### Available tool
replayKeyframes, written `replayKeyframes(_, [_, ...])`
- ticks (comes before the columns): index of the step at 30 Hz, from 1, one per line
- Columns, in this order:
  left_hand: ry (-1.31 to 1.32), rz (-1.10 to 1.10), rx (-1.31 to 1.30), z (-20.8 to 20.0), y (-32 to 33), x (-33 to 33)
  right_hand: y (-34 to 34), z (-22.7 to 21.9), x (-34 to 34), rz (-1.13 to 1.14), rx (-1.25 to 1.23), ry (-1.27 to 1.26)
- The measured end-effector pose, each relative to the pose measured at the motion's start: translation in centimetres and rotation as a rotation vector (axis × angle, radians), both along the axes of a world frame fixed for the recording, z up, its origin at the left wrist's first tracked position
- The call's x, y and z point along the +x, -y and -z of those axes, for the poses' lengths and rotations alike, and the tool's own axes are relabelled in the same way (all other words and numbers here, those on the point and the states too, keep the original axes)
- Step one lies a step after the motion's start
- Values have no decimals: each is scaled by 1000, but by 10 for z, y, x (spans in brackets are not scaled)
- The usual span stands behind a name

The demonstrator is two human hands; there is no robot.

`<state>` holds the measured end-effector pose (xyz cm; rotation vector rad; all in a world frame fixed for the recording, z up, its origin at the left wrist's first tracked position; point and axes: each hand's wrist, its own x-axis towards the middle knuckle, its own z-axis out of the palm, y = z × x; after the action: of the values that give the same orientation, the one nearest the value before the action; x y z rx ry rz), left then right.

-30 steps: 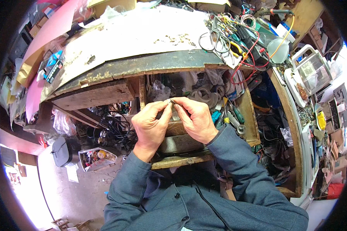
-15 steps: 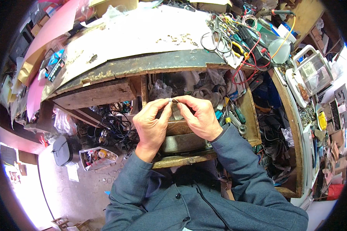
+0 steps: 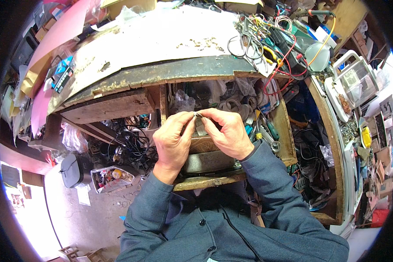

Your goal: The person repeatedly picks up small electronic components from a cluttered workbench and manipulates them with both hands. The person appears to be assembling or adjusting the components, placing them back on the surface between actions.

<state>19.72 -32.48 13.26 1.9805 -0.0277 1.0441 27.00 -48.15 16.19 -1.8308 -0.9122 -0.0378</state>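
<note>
Pinching something tiny right between the two hands here. The left hand (image 3: 172, 137) and right hand (image 3: 228, 134) meet fingertip to fingertip over an open wooden drawer (image 3: 209, 181), and the small piece (image 3: 196, 115) sits right where thumbs and index fingers come together (way too small for me to tell what it is, sorry). Grip is narrow on both sides, tips nearly touching, wrists angled in toward each other.

Down in the drawer it's a proper jumble: crumpled clear plastic (image 3: 183, 102) near the back, some rolls (image 3: 231, 105) that look like tape, a teal-handled tool (image 3: 272, 130) off to the right and a grey slab (image 3: 209, 162) lying along the front, just behind the drawer's edge.

Up on the workbench (image 3: 183, 70) there's a big white sheet (image 3: 161, 35) with crumbly bits on it, plus scissors (image 3: 246, 38) at its right end, next to a tangle of wires and tools. Over to the left, a blue and black box (image 3: 63, 74) rests near the bench edge. Floor has a dark bin (image 3: 72, 170) beside a pale tray (image 3: 95, 183) full of odds and ends.
</note>
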Motion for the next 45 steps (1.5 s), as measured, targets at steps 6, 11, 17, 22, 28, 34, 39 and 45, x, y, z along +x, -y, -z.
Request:
replayKeyframes(6, [11, -1, 16, -2, 0, 0, 3, 2, 0, -1, -44, -4])
replayKeyframes(11, [22, 4, 34, -1, 0, 1, 0, -2, 0, 8, -12, 4])
replayKeyframes(17, [29, -4, 87, 1, -1, 1, -1, 2, 2, 10, 4, 42])
replayKeyframes(22, [49, -25, 163, 1, -1, 1, 0, 3, 2, 18, -15, 54])
replayKeyframes(28, [66, -33, 252, 2, -3, 1, -3, 5, 0, 23, 1, 59])
replayKeyframes(34, [60, -38, 239, 0, -1, 1, -6, 12, -4, 81, -3, 250])
replayKeyframes(39, [46, -48, 190, -2, 1, 2, -7, 13, -6, 36, 92, -80])
replayKeyframes(45, [47, -41, 191, -2, 0, 1, -7, 13, -9, 109, -34, 285])
